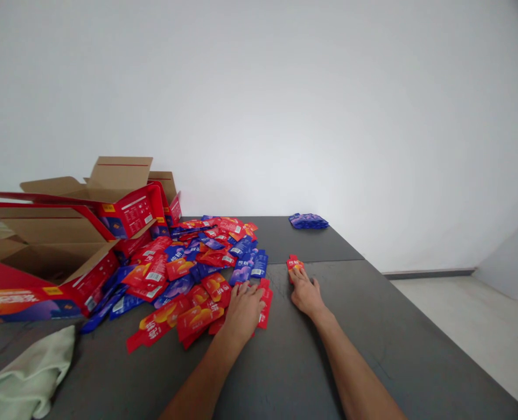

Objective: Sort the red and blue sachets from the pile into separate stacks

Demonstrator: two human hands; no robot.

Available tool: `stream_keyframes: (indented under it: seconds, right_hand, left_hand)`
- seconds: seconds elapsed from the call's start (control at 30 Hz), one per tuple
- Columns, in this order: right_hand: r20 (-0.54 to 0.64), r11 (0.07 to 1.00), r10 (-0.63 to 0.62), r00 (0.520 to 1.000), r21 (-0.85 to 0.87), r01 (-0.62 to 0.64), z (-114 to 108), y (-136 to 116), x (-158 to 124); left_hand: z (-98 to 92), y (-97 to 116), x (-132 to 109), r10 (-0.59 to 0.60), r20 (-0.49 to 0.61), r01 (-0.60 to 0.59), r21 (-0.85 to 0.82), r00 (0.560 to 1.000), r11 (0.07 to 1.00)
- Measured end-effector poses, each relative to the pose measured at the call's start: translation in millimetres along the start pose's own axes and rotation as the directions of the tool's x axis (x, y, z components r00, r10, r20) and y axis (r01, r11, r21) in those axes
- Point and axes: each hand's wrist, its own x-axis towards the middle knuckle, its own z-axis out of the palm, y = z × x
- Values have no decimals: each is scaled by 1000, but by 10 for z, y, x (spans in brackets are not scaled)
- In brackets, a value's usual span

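A heap of several red and blue foil sachets [198, 262] is spread over the left half of a dark grey table [373, 326]. My left hand [244, 309] lies flat on the right edge of the heap, fingers stretched over red sachets. My right hand [305, 291] rests palm down on the table, its fingertips on a small stack of red sachets [294, 263] set apart from the heap. A small pile of blue sachets [308, 221] lies alone at the far edge near the wall.
Open red and brown cardboard boxes [88, 227] stand at the left, behind the heap. A pale green cloth [31, 376] lies at the near left corner. A white wall rises behind the table; the floor shows beyond the table's right edge.
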Motion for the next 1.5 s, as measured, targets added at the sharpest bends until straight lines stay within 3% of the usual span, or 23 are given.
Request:
stream_keyframes:
  seconds: [0.13, 0.3, 0.47, 0.63, 0.77, 0.83, 0.9, 1.03, 1.17, 1.27, 1.4, 1.5]
  right_hand:
    - [-18, 1000, -6, 1000, 29, 7, 13, 23, 10]
    - [-52, 998, -12, 999, 53, 15, 31, 122, 36]
    - [-101, 997, 13, 995, 72, -6, 48, 105, 49]
    - [-224, 991, -77, 972, 86, 98, 31, -152, 14]
    - [-375, 937, -192, 907, 205, 283, 4, -465, -102]
    - [-439, 885, -193, 877, 308, 349, 3, -583, -155]
    - [-484, 838, -100, 869, 431, 336, 4, -655, -185]
    - [-381, 633, 118, 917, 741, 226, -42, -713, -215]
    - [-245, 418, 32, 969, 884, 210, -153, -765, -301]
    - [-193, 345, -37, 980, 918, 194, -209, -808, -374]
    - [-133, 344, -100, 986, 925, 159, -232, -859, -423]
    - [-152, 316, -105, 983, 932, 178, -251, -893, -433]
  left_hand:
    - [-114, 88, -34, 22, -53, -21, 18, 998, 1000]
    - [-118, 149, -69, 8, 19, -7, -16, 1000, 1000]
    - [-121, 197, -34, -59, 19, 60, -55, 998, 997]
    - [-210, 130, 27, -224, -43, 216, -141, 974, 966]
    - [-229, -18, 60, -285, -51, 258, -296, 957, 920]
    - [-202, -88, 76, -307, -68, 255, -402, 949, 879]
    - [-154, -143, 93, -341, -97, 249, -504, 935, 827]
    - [-52, -179, 114, -391, -88, 235, -672, 916, 702]
    - [-86, -92, 107, -321, 2, 179, -833, 947, 523]
    - [-194, -37, 114, -328, -67, 83, -903, 942, 422]
    - [-265, -79, 130, -333, -135, 61, -853, 933, 519]
    - [-253, -96, 109, -310, -172, 66, -774, 935, 629]
